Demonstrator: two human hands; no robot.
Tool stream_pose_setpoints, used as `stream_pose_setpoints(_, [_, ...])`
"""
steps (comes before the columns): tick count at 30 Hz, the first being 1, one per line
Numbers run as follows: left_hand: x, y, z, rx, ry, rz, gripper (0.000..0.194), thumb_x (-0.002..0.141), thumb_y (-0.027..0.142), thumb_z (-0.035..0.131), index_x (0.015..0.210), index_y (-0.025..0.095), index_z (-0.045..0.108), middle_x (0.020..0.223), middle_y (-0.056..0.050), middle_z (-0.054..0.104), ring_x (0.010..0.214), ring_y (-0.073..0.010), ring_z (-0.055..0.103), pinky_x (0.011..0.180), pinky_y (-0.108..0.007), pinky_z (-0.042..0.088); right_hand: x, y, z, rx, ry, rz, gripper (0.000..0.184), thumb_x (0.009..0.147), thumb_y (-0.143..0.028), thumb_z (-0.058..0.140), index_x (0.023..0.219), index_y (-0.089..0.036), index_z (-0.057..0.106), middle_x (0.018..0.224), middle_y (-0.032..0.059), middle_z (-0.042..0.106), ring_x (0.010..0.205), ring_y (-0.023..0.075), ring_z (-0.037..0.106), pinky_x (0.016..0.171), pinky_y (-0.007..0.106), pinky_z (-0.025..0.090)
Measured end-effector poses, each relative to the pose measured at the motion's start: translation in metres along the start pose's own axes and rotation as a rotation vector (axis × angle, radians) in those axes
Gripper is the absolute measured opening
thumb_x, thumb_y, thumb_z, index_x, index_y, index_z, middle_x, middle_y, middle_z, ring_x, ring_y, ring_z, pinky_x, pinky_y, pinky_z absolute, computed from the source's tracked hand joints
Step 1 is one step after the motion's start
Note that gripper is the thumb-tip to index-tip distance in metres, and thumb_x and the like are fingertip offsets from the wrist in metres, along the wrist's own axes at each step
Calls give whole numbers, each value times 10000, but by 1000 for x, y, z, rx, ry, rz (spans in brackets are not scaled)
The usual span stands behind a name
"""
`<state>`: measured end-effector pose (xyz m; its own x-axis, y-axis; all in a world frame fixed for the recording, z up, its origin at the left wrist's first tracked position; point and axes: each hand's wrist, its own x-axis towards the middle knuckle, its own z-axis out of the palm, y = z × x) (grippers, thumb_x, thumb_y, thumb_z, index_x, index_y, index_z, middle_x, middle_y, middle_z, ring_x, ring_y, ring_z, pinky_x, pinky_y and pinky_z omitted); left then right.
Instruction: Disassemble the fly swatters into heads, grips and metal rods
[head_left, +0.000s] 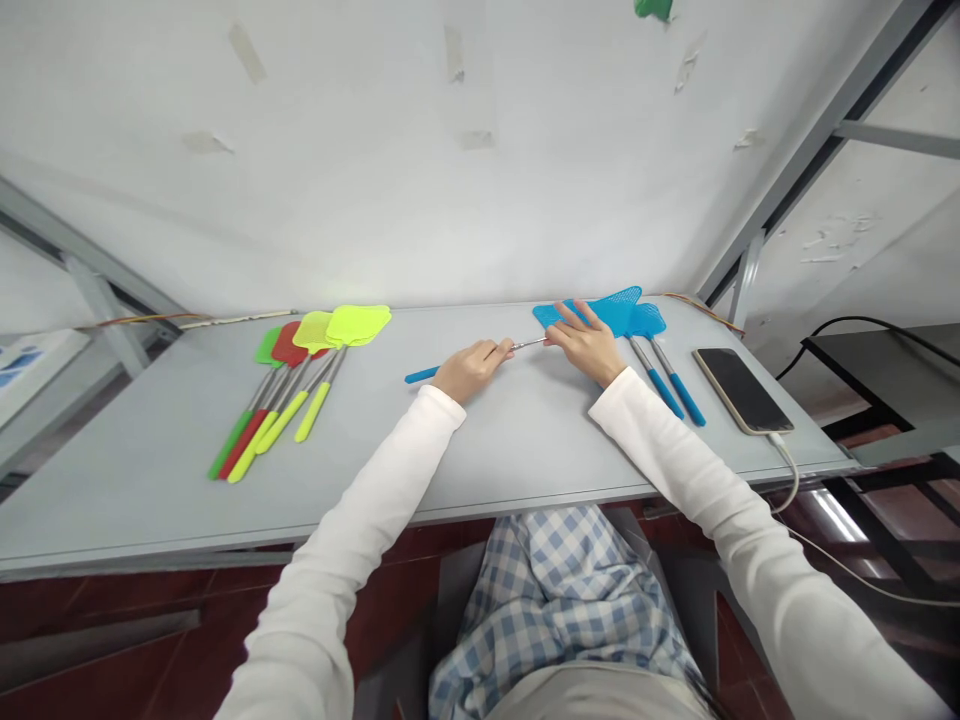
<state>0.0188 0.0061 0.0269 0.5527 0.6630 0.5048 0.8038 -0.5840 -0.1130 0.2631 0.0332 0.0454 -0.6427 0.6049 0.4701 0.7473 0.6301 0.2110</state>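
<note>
A blue fly swatter with a thin metal shaft (531,343) stretches between my two hands above the table. My left hand (469,370) is closed around the shaft near the blue handle (421,375), which sticks out to the left. At the other end, my right hand (586,345) pinches the shaft close to the blue mesh head, some fingers raised; it partly covers that head. Just right of this hand, blue fly swatters (666,392) lie with their mesh heads (646,320) toward the wall, overlapping behind my fingers.
Several green, red and yellow fly swatters (319,408) lie fanned together on the left of the grey table (360,490). A phone (742,390) with a white charging cable (786,465) lies at the right. The white wall (450,220) rises behind, between metal frame posts (810,140).
</note>
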Motion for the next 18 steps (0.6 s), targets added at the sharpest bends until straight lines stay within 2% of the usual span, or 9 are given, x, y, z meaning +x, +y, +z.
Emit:
stream_pose_setpoints(5, [-11, -26, -11, -55, -29, -103, 415, 985, 440, 276, 1052, 251, 639, 756, -71, 602, 748, -178, 604, 701, -281, 459, -6, 17, -9, -46, 1, 161, 329, 998, -271, 318, 1023, -210, 640, 1032, 93, 720, 1340, 222, 448, 1145, 514, 262])
stream_pose_setpoints(9, [-17, -38, -11, -54, -6, -101, 389, 982, 435, 316, 1037, 249, 653, 749, -68, 611, 742, -169, 608, 684, -274, 457, -8, 17, -7, -79, 16, 194, 324, 1000, -272, 317, 985, -208, 635, 1022, 87, 720, 1336, 215, 444, 1143, 486, 237])
stream_pose_setpoints(14, [-12, -23, 0, 11, 158, 33, 329, 984, 368, 371, 1023, 206, 654, 713, -55, 619, 666, -143, 597, 610, -254, 429, -3, -10, 2, -84, 102, 194, 383, 998, -406, 315, 961, -193, 630, 955, 103, 714, 1196, 259, 538, 1070, 483, 235])
stream_pose_setpoints(16, [-7, -10, 5, 16, 205, 94, 314, 986, 339, 376, 1054, 192, 645, 713, -54, 617, 668, -142, 598, 618, -255, 434, 0, -24, 1, -75, 94, 138, 433, 997, -447, 292, 934, -184, 631, 919, 104, 706, 1039, 237, 593, 980, 413, 300])
stream_pose_setpoints(18, [-3, 2, 8, 24, 228, 150, 307, 987, 315, 375, 1082, 178, 633, 710, -53, 612, 670, -142, 600, 623, -258, 440, 2, -35, 1, -66, 58, 101, 488, 1004, -459, 263, 878, -171, 637, 843, 99, 696, 864, 205, 606, 822, 340, 339])
